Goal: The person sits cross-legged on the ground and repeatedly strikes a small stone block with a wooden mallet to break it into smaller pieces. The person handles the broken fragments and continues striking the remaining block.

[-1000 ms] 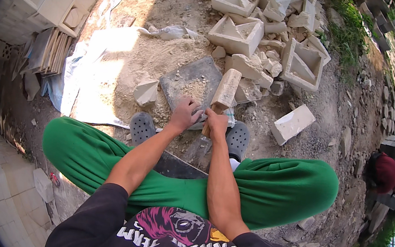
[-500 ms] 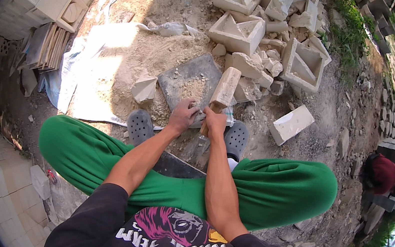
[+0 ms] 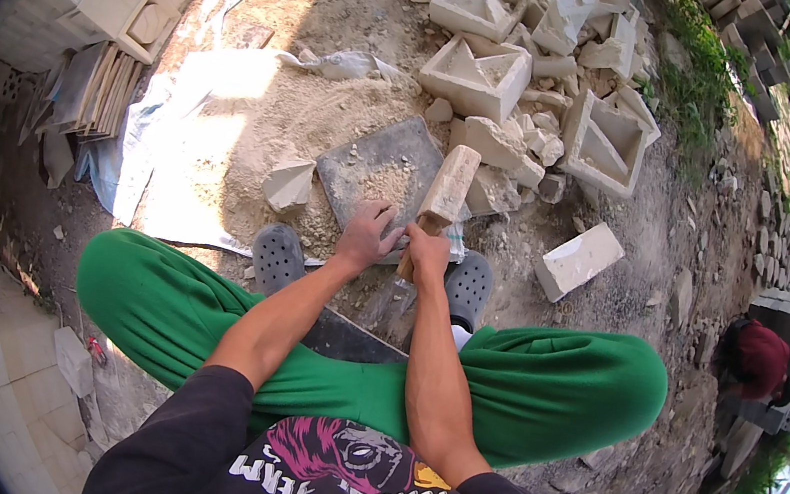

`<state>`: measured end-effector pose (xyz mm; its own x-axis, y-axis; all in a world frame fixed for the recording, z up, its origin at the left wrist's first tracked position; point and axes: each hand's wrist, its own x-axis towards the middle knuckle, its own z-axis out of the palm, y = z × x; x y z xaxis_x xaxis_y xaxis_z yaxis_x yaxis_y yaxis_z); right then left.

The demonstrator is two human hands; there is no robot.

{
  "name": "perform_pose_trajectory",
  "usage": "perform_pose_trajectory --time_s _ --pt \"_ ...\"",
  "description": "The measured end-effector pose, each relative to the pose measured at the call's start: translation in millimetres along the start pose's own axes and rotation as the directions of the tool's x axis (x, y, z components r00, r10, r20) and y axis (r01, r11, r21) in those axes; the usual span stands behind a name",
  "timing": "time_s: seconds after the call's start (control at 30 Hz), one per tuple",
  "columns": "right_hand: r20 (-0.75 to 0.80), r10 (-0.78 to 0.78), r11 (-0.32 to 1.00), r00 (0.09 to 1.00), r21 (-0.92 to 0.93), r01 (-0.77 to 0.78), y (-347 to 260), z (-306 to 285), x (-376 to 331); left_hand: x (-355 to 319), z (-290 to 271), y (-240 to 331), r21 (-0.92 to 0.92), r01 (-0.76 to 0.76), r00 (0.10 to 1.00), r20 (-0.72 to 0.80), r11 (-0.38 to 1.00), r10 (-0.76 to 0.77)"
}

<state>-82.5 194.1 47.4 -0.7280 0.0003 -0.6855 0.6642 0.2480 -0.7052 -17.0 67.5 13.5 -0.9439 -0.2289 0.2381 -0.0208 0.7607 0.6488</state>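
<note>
Grips the wooden mallet (image 3: 450, 186) in a closed right hand (image 3: 427, 254), by the dark slab (image 3: 398, 138); curls the left hand (image 3: 368, 235) close, can't tell whether gripping; could bruise it by swinging carelessly

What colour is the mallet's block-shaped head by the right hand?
Pale tan; the mallet head shows best in the head view.

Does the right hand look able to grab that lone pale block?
Probably not: the right hand is gripping the mallet, though nothing tall seems to stand between that hand and the pale block.
</note>
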Motion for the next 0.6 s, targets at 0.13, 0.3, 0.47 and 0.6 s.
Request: perform_pose_trajectory --time_s 0.13,0.3,0.47,0.6 --pt "0.003 -0.051 0.996 0.999 0.076 0.05 6.4 2.3 4.2 -6.4 8.2 4.8 -0.005 -0.036 0.999 0.028 0.999 0.037" --pt "-0.017 -0.026 0.999 1.0 0.034 0.027 6.8 3.3 4.3 -6.0 19.9 -9.8 -0.011 0.017 0.999 0.044 1.0 -0.016" --pt "-0.03 -0.023 1.0 0.999 -0.013 0.023 8.4 4.3 6.7 4.1 14.9 -27.1 -0.053 0.037 0.999 0.029 0.998 -0.036" --pt "-0.02 -0.015 0.999 1.0 -0.041 0.014 9.4 3.3 7.0 14.9 6.7 -40.1 -0.011 0.01 0.999 0.042 1.0 -0.01"
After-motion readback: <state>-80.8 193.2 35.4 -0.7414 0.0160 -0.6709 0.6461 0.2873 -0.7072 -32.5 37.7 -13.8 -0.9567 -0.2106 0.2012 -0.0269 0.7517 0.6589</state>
